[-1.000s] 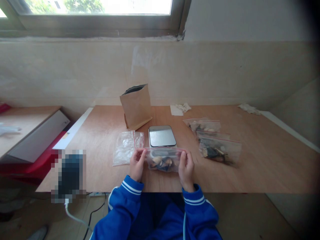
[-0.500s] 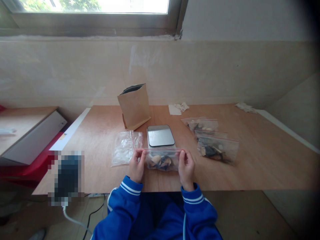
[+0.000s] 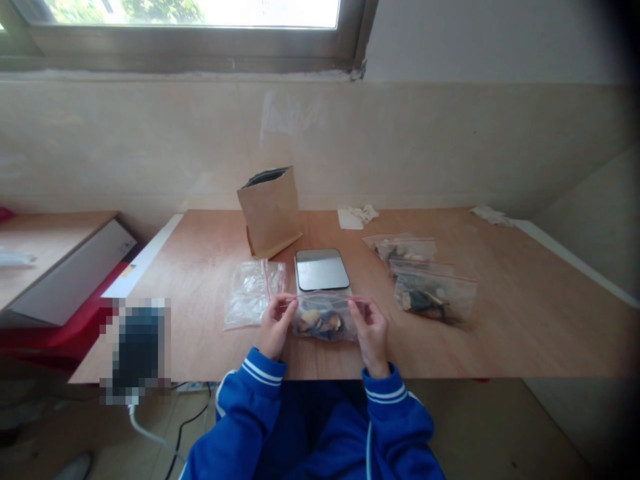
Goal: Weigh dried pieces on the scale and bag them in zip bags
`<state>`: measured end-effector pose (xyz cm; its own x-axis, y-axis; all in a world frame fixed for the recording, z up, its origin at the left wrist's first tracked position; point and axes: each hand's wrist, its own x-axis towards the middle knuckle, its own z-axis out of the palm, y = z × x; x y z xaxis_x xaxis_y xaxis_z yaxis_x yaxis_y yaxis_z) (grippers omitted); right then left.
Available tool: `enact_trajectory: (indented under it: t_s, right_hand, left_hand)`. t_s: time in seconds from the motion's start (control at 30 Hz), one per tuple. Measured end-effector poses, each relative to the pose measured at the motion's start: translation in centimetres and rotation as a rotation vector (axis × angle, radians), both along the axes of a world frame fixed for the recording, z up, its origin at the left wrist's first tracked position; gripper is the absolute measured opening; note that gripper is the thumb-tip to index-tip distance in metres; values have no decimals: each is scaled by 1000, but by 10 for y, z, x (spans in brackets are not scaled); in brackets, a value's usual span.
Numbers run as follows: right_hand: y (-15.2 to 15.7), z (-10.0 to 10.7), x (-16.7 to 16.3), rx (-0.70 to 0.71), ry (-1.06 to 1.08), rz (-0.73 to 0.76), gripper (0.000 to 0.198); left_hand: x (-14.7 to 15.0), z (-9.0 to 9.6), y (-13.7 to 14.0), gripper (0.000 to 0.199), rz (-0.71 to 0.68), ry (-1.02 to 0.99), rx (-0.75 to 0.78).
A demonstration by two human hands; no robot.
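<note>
A clear zip bag (image 3: 324, 321) with a red strip along its top stands between my hands, dark and pale dried pieces lying inside it. My left hand (image 3: 277, 325) pinches its top left corner. At the top right, my right hand (image 3: 370, 330) grips the same edge between thumb and fingers. Just behind the bag sits a kitchen scale (image 3: 323, 269) with a shiny square plate; the bag hides its front part. Flat clear zip bags (image 3: 247, 297) lie left of the scale, close to my left hand.
An open brown paper pouch (image 3: 273, 213) stands behind the scale. Several filled zip bags (image 3: 435, 297) rest at the right. Crumpled tissue (image 3: 364, 214) lies near the wall. A blurred dark object (image 3: 137, 350) with a white cable is at the table's left front edge.
The bag's top edge, stretched straight before, now bows upward in the middle. My right fingers have shifted a little inward along it. Both hands still hold the bag.
</note>
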<state>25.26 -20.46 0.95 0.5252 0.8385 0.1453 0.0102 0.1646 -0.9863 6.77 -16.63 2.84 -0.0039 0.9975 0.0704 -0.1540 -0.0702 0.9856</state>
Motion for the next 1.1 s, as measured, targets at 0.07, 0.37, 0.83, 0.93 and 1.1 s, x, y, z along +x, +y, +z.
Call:
enact_trajectory:
  t_s: [0.07,0.37,0.83,0.93,1.1]
  right_hand:
    - [0,0,1,-3,-4,-6,29]
    - [1,-3,3,-13,-17,-5,31]
    - [0,0,0,4,2,144,34]
    - [1,-2,-1,18,-23,122,26]
    - [2,-3,-1,43,-53,108,25]
  left_hand:
    - [-1,0,1,24,10,-9,-7]
    - [-4,-2,2,21,82,-8,1]
    - [0,3,-2,31,-66,6,-39]
    - [-1,2,-1,29,-64,14,-44]
    - [-1,2,1,22,-26,25,8]
